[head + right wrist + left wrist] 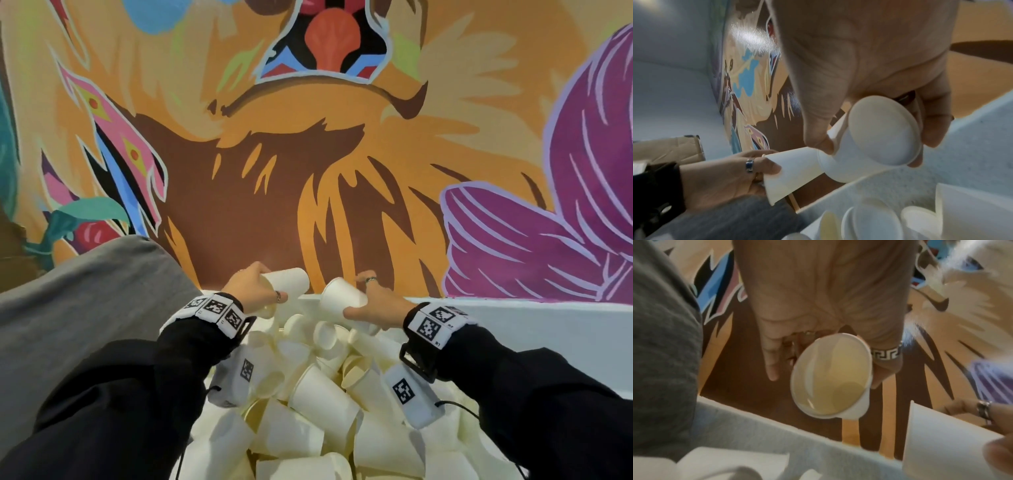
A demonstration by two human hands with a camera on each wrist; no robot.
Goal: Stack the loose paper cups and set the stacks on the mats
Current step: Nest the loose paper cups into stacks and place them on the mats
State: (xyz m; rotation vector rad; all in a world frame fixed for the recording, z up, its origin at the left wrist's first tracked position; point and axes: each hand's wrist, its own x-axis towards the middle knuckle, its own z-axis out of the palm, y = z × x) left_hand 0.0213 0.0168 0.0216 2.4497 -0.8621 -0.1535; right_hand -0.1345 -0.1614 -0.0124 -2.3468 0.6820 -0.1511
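My left hand [250,287] grips a white paper cup [287,279] on its side, base pointing right. In the left wrist view its open mouth [830,376] faces the camera. My right hand [373,301] grips a second paper cup [342,296], mouth turned left toward the first cup's base, with a small gap between them in the head view. The right wrist view shows this cup's closed base [884,129] between thumb and fingers, and the left-hand cup [793,170] just before its rim. Both hands hover over a pile of loose cups [308,394]. No mat is in view.
The loose cups fill a white bin whose far rim [513,308] runs under my hands. A grey cloth-covered surface [85,308] lies to the left. A painted mural wall [308,154] stands close behind. A cardboard box [668,149] shows in the right wrist view.
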